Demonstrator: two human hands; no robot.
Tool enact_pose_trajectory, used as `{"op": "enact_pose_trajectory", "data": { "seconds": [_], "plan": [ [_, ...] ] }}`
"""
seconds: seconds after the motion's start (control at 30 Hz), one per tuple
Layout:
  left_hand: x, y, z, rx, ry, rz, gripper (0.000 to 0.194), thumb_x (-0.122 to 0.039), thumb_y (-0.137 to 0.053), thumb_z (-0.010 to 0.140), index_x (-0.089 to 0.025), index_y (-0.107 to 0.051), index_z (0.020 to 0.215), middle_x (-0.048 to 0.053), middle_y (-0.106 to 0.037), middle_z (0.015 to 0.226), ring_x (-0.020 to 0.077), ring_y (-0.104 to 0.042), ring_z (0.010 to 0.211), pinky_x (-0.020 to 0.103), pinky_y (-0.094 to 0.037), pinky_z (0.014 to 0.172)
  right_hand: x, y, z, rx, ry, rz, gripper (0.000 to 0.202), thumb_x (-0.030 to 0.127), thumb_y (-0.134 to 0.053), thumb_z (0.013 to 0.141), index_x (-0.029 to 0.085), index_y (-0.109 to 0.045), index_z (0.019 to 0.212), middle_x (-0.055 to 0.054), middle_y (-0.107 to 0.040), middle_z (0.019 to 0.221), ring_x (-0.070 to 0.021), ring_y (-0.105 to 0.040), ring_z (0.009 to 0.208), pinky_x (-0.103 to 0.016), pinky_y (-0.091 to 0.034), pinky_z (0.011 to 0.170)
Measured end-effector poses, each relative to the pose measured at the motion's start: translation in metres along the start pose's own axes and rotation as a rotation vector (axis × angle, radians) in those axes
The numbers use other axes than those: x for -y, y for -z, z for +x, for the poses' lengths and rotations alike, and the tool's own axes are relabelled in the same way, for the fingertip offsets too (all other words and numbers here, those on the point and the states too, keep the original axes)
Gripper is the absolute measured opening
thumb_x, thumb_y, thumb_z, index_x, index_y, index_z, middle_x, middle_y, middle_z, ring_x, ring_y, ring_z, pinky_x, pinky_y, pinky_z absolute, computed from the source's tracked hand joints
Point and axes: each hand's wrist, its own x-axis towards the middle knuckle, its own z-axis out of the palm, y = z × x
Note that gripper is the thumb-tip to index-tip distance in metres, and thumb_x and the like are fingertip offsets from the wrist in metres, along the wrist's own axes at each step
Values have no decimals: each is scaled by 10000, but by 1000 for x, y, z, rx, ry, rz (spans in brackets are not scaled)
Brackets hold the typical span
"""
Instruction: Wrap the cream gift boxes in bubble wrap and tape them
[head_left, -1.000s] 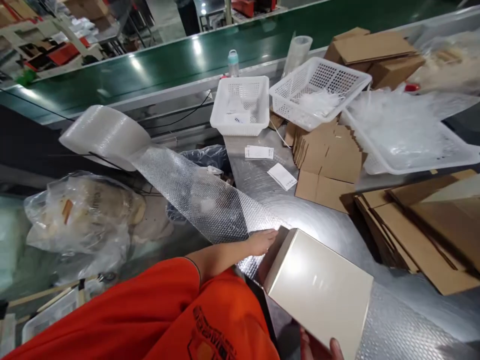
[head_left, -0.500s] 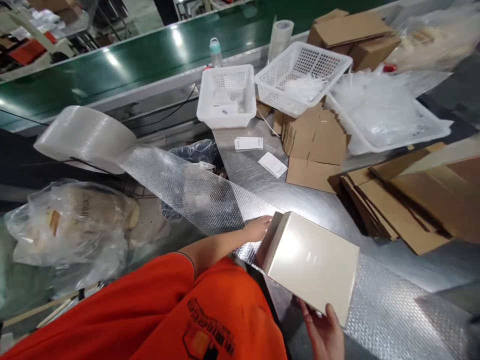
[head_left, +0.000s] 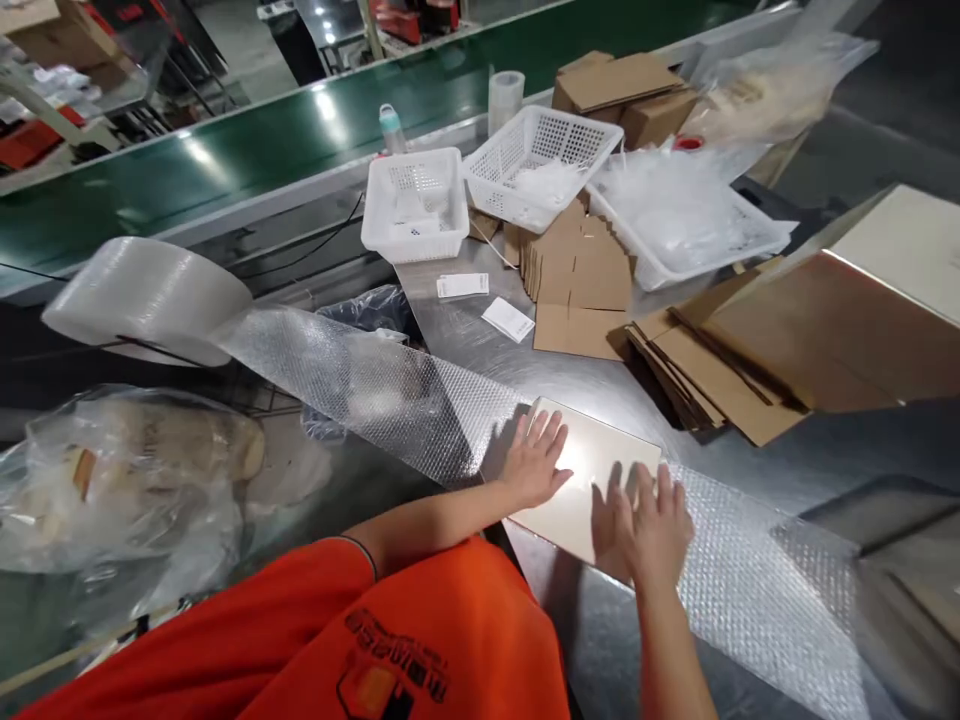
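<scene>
A cream-white box lies on a strip of bubble wrap across the metal table. My left hand rests on its left part with the fingers spread. Over the right end of the box, my right hand has its fingers apart and casts a shadow on the lid; whether it touches the lid I cannot tell. The wrap runs left to a large roll beside the table.
White baskets stand along the table's far side, in front of a green conveyor. Flattened cartons and folded cardboard lie at the right, beside a larger pale box. Paper slips lie near the baskets.
The cream-white box now lies flat on the bubble wrap, where before it was tilted up in my hands. My right hand has let go of its near edge and moved up over it.
</scene>
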Motion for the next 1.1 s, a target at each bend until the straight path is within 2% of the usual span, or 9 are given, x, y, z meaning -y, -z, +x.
{"op": "enact_pose_trajectory", "data": {
  "seconds": [0.07,0.17,0.33,0.53,0.67,0.77,0.87,0.97,1.1],
  "plan": [
    [1,0,9,40,39,51,720,-551,-367,1001,-102,-300,1560,153,-196,1657,332,-153,1538,568,-178,1240,5,-6,23,150,90,-101,681,559,-203,1000,149,-483,1465,-142,-340,1598,-376,-175,1503,-674,-190,1156],
    [2,-5,15,58,83,79,767,-599,-399,977,-129,-285,1572,169,-213,1651,345,-159,1535,572,-205,1225,6,-16,35,286,108,-265,679,559,-178,1007,189,-354,1548,-101,-226,1649,-371,-79,1523,-696,-192,1138],
    [3,-10,11,27,51,59,740,-667,-466,930,-306,-329,1561,140,-198,1661,397,-149,1528,621,-217,1191,4,-24,29,244,126,-350,689,583,-176,1007,199,-314,1562,-92,-188,1661,-354,-28,1530,-624,-270,1134],
    [4,-16,10,13,42,79,791,-663,-483,923,-282,-272,1583,165,-159,1666,413,-133,1526,593,-263,1171,5,-26,27,221,147,-338,673,567,-190,1013,193,-318,1557,-116,-203,1653,-374,-41,1526,-648,-301,1104],
    [5,-18,9,26,36,103,807,-671,-479,920,-273,-261,1588,176,-141,1666,422,-146,1521,580,-301,1145,3,-28,28,214,156,-318,671,553,-238,1012,164,-342,1549,-137,-209,1650,-379,-21,1525,-611,-329,1098],
    [4,-15,12,41,39,145,775,-674,-427,937,-264,-288,1580,188,-174,1656,439,-184,1506,651,-267,1132,4,-30,29,195,155,-365,642,523,-259,1011,174,-375,1536,-131,-241,1640,-382,-66,1521,-689,-224,1125],
    [3,-11,17,67,-95,213,721,-595,-365,981,-177,-319,1566,164,-214,1652,385,-178,1519,637,-167,1190,9,-36,31,179,318,-367,604,483,-303,1000,207,-390,1530,-105,-272,1631,-344,-97,1524,-709,-67,1157],
    [6,-9,20,81,-217,243,693,-530,-324,1005,-136,-284,1573,142,-226,1654,324,-173,1529,576,-117,1225,12,-45,32,205,457,-326,560,363,-269,1007,211,-385,1533,-84,-279,1628,-292,-147,1522,-634,-53,1196],
    [13,-12,20,72,-239,222,673,-531,-303,1012,-206,-214,1595,117,-221,1658,352,-179,1525,641,-90,1199,16,-56,28,226,407,-304,568,321,-245,1002,177,-377,1536,-91,-246,1637,-293,-144,1523,-617,-41,1203]
  ]
}}
